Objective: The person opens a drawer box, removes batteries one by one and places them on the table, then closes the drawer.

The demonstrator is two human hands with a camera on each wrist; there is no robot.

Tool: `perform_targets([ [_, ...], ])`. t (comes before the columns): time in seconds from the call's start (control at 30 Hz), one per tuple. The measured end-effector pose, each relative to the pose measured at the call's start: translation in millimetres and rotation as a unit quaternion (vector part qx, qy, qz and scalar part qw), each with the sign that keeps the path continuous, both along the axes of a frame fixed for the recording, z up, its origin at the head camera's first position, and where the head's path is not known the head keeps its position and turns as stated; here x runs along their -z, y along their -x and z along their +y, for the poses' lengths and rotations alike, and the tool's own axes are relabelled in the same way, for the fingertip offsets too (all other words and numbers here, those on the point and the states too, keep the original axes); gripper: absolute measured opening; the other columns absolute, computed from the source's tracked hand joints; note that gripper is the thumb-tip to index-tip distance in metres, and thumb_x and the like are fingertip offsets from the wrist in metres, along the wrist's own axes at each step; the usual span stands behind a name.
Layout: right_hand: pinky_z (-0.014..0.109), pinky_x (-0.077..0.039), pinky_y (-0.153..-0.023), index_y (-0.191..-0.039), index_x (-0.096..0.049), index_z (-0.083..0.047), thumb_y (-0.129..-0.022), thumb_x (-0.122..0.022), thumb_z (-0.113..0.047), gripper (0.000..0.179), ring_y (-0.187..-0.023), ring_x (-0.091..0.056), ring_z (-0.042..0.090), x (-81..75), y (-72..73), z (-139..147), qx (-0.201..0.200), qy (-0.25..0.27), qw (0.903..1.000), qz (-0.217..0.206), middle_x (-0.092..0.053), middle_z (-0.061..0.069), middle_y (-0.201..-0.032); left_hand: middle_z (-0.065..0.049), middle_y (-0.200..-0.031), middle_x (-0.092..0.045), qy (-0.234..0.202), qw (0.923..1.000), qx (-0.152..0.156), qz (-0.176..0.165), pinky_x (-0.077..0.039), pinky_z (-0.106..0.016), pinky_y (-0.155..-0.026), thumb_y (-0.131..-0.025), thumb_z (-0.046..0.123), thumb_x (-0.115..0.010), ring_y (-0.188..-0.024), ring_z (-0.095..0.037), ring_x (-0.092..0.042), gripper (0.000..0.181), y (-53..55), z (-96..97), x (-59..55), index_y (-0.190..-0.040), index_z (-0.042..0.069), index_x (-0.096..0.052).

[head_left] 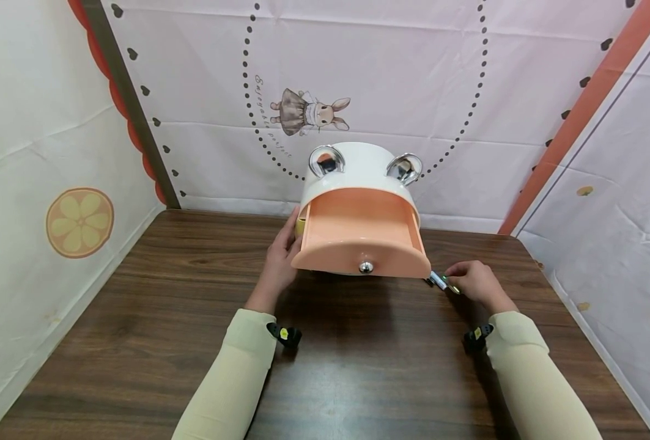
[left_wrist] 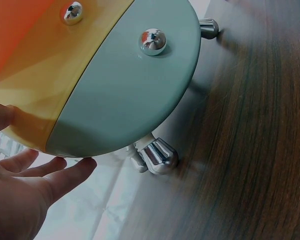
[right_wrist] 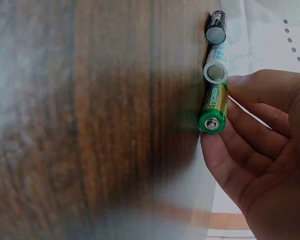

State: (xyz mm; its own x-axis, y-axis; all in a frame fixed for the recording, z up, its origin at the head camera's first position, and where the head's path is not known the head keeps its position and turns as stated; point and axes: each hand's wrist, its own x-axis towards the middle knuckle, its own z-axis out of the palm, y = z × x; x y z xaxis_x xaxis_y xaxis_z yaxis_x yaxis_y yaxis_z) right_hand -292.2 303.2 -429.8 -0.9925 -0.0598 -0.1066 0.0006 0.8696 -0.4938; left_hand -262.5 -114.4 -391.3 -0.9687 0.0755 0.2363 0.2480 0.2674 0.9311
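Note:
A white rounded small drawer cabinet (head_left: 358,160) stands at the table's back, its top orange drawer (head_left: 330,258) pulled out. Below that, a yellow drawer front (left_wrist: 35,117) and a grey-green drawer front (left_wrist: 120,85) are pushed in. My left hand (head_left: 277,266) rests along the cabinet's left side, thumb by the yellow front and fingers stretched along the curved edge. To the cabinet's right, my right hand (head_left: 477,284) pinches a green-and-gold battery (right_wrist: 215,106) between thumb and index finger, low at the tabletop. A white battery (right_wrist: 216,65) and a black battery (right_wrist: 217,27) lie in line beyond it.
Two shiny silver domes (head_left: 326,161) stick up from the cabinet's top. It stands on silver feet (left_wrist: 160,156) on the dark wooden table (head_left: 358,366). Printed cloth (head_left: 391,73) hangs behind the table and along both sides.

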Motion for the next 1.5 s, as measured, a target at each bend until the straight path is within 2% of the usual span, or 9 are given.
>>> perform_targets([
  [0.17, 0.028, -0.045, -0.062, -0.102, -0.072, -0.004, -0.093, -0.061, -0.016, 0.018, -0.078, -0.057, 0.021, -0.4, -1.2, -0.3, 0.001, 0.0, 1.0, 0.004, -0.069, 0.012, -0.094, -0.005, -0.159, -0.026, -0.009, 0.9999, -0.002, 0.009, -0.039, -0.053, -0.108, -0.103, 0.029, -0.043, -0.14, -0.03, -0.039, 0.058, 18.3, -3.8, 24.3, -0.154, 0.041, -0.018],
  [0.2, 0.029, -0.046, -0.063, -0.102, -0.072, -0.004, -0.093, -0.061, -0.016, 0.019, -0.078, -0.057, 0.021, -0.6, -1.6, -0.2, 0.0, 0.001, 1.0, 0.005, -0.069, 0.013, -0.095, -0.004, -0.16, -0.026, -0.009, 0.9999, -0.003, 0.011, -0.039, -0.053, -0.108, -0.103, 0.03, -0.043, -0.14, -0.029, -0.039, 0.058, 18.9, -3.8, 25.6, -0.153, 0.043, -0.018],
  [0.4, 0.029, -0.048, -0.063, -0.106, -0.071, -0.004, -0.096, -0.057, -0.018, 0.023, -0.079, -0.059, 0.021, -2.1, -4.6, 0.8, -0.005, 0.004, 0.9999, 0.014, -0.069, 0.015, -0.097, 0.0, -0.158, -0.029, -0.007, 0.9996, -0.009, 0.028, -0.04, -0.05, -0.108, -0.102, 0.036, -0.043, -0.139, -0.026, -0.041, 0.056, 18.3, -3.5, 27.6, -0.151, 0.048, -0.02],
  [0.53, 0.03, -0.048, -0.065, -0.108, -0.07, -0.003, -0.096, -0.056, -0.018, 0.024, -0.081, -0.059, 0.022, -3.5, -7.5, 0.3, -0.002, 0.006, 0.9997, 0.023, -0.069, 0.015, -0.099, -0.001, -0.158, -0.031, -0.009, 0.9993, -0.01, 0.036, -0.041, -0.051, -0.106, -0.102, 0.038, -0.044, -0.138, -0.027, -0.042, 0.056, 17.4, -2.6, 26.7, -0.152, 0.046, -0.02],
  [0.7, 0.035, -0.052, -0.068, -0.112, -0.069, -0.002, -0.095, -0.057, -0.018, 0.026, -0.086, -0.061, 0.026, -7.2, -11.1, -3.1, 0.0, 0.001, 0.9984, 0.057, -0.069, 0.018, -0.105, -0.001, -0.158, -0.03, -0.007, 0.9994, -0.009, 0.033, -0.041, -0.052, -0.107, -0.101, 0.038, -0.044, -0.139, -0.027, -0.041, 0.056, 17.6, -2.3, 26.2, -0.152, 0.046, -0.02],
  [0.87, 0.04, -0.053, -0.07, -0.112, -0.069, -0.002, -0.095, -0.059, -0.018, 0.026, -0.09, -0.064, 0.028, -15.2, -14.3, -10.3, -0.006, 0.006, 0.9959, 0.09, -0.07, 0.019, -0.106, -0.002, -0.159, -0.029, -0.004, 0.9998, -0.009, 0.019, -0.038, -0.052, -0.109, -0.102, 0.031, -0.044, -0.141, -0.027, -0.038, 0.057, 15.8, -2.0, 21.9, -0.153, 0.043, -0.019],
  [1.1, 0.042, -0.054, -0.072, -0.114, -0.068, -0.004, -0.095, -0.06, -0.021, 0.027, -0.093, -0.064, 0.029, -26.2, -20.8, -20.5, -0.016, 0.02, 0.9936, 0.11, -0.069, 0.018, -0.108, -0.012, -0.158, -0.028, 0.008, 0.9999, -0.004, 0.008, -0.039, -0.051, -0.108, -0.104, 0.02, -0.041, -0.139, -0.032, -0.04, 0.058, -6.5, 1.7, -7.6, -0.157, 0.025, -0.018],
  [1.27, 0.047, -0.054, -0.076, -0.112, -0.068, -0.006, -0.094, -0.061, -0.021, 0.025, -0.092, -0.065, 0.03, -32.4, -25.2, -27.7, -0.021, 0.025, 0.9894, 0.141, -0.07, 0.016, -0.104, -0.012, -0.158, -0.029, 0.011, 0.9999, -0.006, 0.005, -0.039, -0.05, -0.109, -0.104, 0.022, -0.042, -0.139, -0.031, -0.04, 0.058, -9.7, 2.0, -10.6, -0.156, 0.026, -0.018],
  [1.5, 0.044, -0.054, -0.073, -0.112, -0.069, -0.006, -0.094, -0.062, -0.022, 0.026, -0.089, -0.065, 0.029, -39.5, -29.3, -36.2, -0.016, 0.035, 0.9833, 0.178, -0.071, 0.015, -0.103, -0.01, -0.158, -0.029, 0.006, 1.0, -0.004, -0.001, -0.038, -0.049, -0.11, -0.103, 0.025, -0.042, -0.141, -0.03, -0.038, 0.058, -7.5, 0.9, -8.9, -0.156, 0.03, -0.019],
])
